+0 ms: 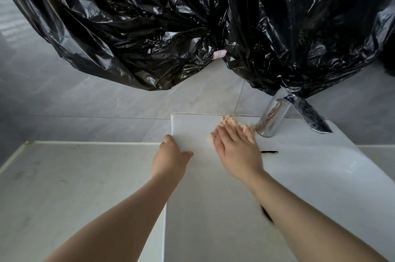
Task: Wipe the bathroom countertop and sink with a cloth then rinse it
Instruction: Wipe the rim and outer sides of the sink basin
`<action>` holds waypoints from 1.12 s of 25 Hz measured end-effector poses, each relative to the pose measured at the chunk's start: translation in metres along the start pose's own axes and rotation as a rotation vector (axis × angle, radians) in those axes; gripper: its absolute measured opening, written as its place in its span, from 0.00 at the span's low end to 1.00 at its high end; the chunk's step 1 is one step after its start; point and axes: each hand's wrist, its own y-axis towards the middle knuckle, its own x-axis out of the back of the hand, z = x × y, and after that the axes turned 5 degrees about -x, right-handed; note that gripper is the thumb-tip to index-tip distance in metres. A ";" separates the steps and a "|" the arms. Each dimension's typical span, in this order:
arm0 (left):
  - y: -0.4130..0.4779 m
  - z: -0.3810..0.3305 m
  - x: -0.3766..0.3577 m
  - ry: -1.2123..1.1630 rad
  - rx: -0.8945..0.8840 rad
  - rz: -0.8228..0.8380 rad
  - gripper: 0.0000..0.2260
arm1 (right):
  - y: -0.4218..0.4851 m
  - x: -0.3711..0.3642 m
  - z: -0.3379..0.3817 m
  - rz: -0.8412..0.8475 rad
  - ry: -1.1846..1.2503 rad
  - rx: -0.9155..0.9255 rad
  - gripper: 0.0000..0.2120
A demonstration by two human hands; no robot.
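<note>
Left hand curled, thumb out; right hand flat, fingers straight.

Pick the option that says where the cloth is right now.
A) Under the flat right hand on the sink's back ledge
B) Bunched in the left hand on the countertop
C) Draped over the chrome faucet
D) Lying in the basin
A: the pale peach cloth peeks out from beneath the flat right hand, pressed on the back ledge of the white ceramic sink, left of the chrome faucet; the left hand only grips the sink's left edge.
</note>
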 end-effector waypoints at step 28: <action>0.002 0.001 -0.006 0.283 -0.272 -0.091 0.22 | 0.032 -0.006 -0.003 0.136 0.167 -0.010 0.22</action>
